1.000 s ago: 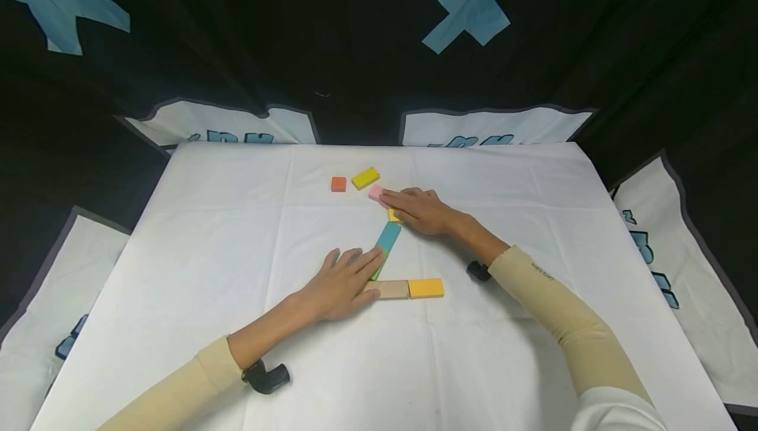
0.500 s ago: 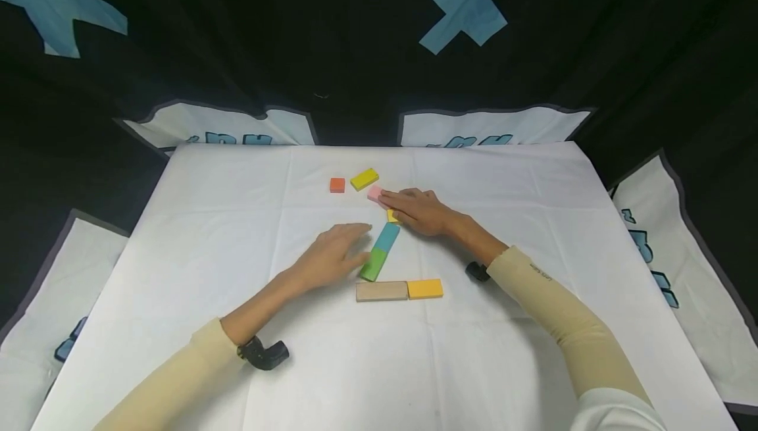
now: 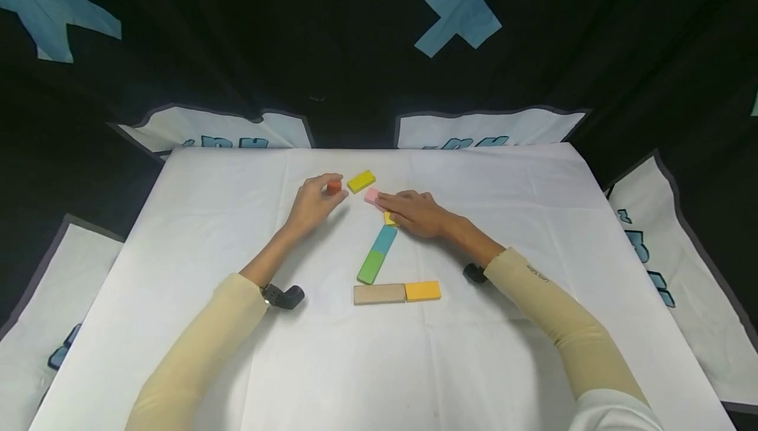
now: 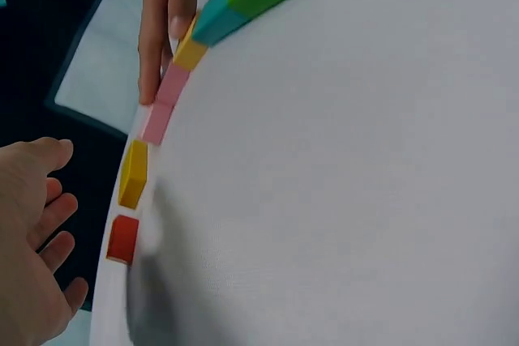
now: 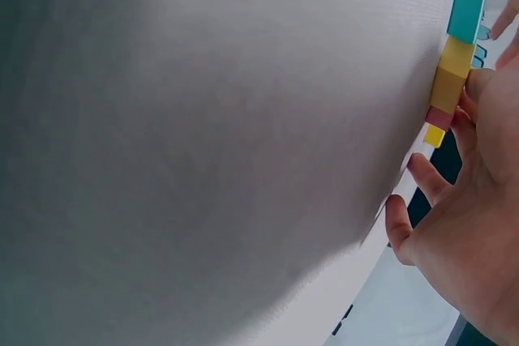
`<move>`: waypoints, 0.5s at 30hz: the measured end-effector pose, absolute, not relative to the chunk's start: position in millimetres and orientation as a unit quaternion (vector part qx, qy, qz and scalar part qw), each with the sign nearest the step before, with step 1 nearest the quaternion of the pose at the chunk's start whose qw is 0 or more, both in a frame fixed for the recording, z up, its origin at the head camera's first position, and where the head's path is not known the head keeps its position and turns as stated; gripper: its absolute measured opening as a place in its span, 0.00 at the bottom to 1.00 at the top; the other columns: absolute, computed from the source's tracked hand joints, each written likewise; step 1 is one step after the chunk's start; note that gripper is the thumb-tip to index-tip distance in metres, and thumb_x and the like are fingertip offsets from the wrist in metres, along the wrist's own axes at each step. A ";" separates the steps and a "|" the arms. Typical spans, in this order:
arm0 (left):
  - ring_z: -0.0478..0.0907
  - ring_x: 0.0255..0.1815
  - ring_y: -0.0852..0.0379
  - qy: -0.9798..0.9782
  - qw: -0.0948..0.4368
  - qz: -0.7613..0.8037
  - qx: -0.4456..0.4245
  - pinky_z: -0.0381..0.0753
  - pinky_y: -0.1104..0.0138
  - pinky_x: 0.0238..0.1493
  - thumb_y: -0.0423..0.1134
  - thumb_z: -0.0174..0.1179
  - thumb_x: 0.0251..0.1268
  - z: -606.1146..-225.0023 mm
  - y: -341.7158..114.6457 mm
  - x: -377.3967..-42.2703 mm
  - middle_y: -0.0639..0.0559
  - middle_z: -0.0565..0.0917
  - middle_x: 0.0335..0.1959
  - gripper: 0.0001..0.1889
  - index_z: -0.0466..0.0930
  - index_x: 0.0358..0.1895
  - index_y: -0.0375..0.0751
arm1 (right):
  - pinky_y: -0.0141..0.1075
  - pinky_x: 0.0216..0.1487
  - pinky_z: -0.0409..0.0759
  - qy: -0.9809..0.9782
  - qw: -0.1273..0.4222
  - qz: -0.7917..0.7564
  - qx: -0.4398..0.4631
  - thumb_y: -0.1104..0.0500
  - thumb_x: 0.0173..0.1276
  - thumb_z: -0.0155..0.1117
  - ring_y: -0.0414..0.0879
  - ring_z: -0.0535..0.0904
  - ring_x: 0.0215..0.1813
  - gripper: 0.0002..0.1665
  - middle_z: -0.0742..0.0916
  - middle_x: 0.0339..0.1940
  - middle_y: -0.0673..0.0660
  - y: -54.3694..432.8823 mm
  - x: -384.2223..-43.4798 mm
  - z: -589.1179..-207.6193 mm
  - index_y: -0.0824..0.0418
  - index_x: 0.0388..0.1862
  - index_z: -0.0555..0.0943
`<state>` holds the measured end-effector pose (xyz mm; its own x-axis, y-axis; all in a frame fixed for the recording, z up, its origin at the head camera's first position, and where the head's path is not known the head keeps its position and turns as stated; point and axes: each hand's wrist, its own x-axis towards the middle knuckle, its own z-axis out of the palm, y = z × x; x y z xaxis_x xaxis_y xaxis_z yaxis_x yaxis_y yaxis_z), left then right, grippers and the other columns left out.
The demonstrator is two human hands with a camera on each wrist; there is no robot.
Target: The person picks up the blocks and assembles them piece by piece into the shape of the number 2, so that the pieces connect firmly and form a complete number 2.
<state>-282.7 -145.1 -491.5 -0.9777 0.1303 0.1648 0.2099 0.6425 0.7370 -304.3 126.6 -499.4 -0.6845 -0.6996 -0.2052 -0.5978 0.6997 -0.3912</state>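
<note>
My left hand (image 3: pixel 310 204) reaches over the small red block (image 3: pixel 334 188), which shows between its thumb and fingers. In the left wrist view, that red block (image 4: pixel 123 239) stands on the table beyond the spread fingers. My right hand (image 3: pixel 423 214) lies low with extended fingers on the pink block (image 3: pixel 371 195). Its thumb is at the small yellow-orange block (image 3: pixel 388 218), partly hidden under it. In the left wrist view two pink blocks (image 4: pixel 156 122) sit end to end beside the right fingers. A lemon-yellow block (image 3: pixel 361 181) lies between the red and pink ones.
A teal block (image 3: pixel 385 240) and a green block (image 3: pixel 371 268) continue the slanted line toward me. Below them, a plain wooden block (image 3: pixel 379 294) and an orange-yellow block (image 3: pixel 423 291) lie end to end. White cloth covers the table (image 3: pixel 355 372); dark curtains (image 3: pixel 355 56) hang behind.
My left hand has left the green block and moved up and away to the red block. The right hand stays at the pink and yellow-orange blocks.
</note>
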 end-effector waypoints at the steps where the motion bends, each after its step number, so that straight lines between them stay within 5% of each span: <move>1: 0.71 0.65 0.43 -0.906 0.049 -0.411 -0.090 0.67 0.51 0.66 0.40 0.65 0.69 -493.1 -145.1 -286.0 0.41 0.81 0.59 0.22 0.78 0.63 0.36 | 0.54 0.62 0.59 0.906 0.172 -0.147 -0.358 0.46 0.82 0.42 0.54 0.59 0.74 0.33 0.57 0.81 0.42 126.5 -304.2 -499.6 0.40 0.82 0.52; 15: 0.66 0.69 0.43 -0.920 0.016 -0.386 -0.060 0.60 0.52 0.70 0.44 0.65 0.67 -511.0 -139.4 -320.0 0.42 0.77 0.65 0.27 0.74 0.67 0.38 | 0.53 0.62 0.60 0.906 0.168 -0.142 -0.362 0.47 0.82 0.43 0.53 0.59 0.75 0.32 0.58 0.81 0.42 128.0 -305.7 -501.9 0.40 0.82 0.52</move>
<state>-320.0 -139.4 -511.0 -0.9922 0.0986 0.0769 0.1240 0.6950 0.7082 -305.7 128.0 -501.9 -0.6816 -0.7037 -0.2006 -0.6085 0.6974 -0.3786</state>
